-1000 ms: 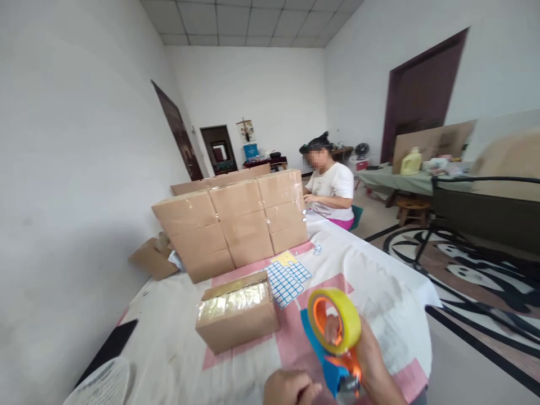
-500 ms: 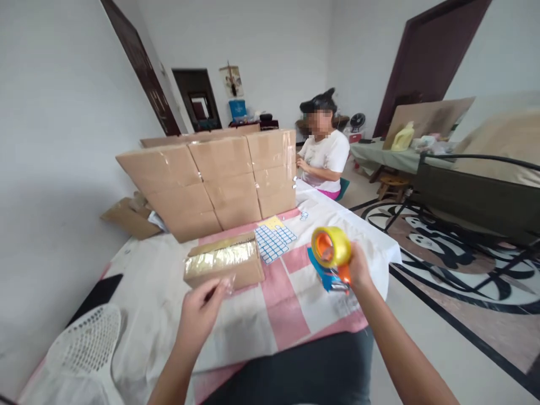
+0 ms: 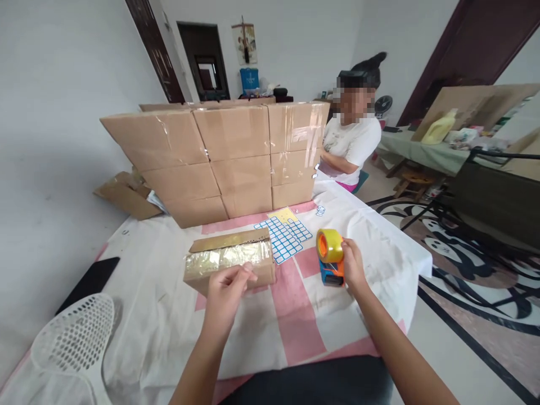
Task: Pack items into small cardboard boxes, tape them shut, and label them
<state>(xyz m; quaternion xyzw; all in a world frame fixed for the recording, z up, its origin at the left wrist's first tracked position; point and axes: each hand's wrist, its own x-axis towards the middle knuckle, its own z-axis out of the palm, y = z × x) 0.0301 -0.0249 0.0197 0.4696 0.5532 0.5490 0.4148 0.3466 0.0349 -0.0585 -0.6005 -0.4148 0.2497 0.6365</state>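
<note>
A cardboard box [image 3: 248,277] lies on the cloth-covered table in front of me, with shiny tape across its top and one flap edge slightly raised. My left hand [image 3: 228,284] is at its near side, thumb and finger pinched on a scrap of clear tape that barely shows at the fingertips. To the right of the box, my right hand [image 3: 353,263] grips a tape dispenser [image 3: 330,256], blue and orange, carrying a roll of yellowish tape. The dispenser is held just above or on the cloth; I cannot tell which.
Stacked cardboard boxes [image 3: 240,163] form a wall along the table's far side. A white fly swatter [image 3: 78,332] and a black flat object [image 3: 90,284] lie at left. An opened carton [image 3: 129,197] sits behind them. Another person [image 3: 352,140] sits beyond the stack at right.
My left hand has shifted right along the box's near side. The dispenser in my right hand has turned more upright and stayed at the right. The view has tilted down and swung left.
</note>
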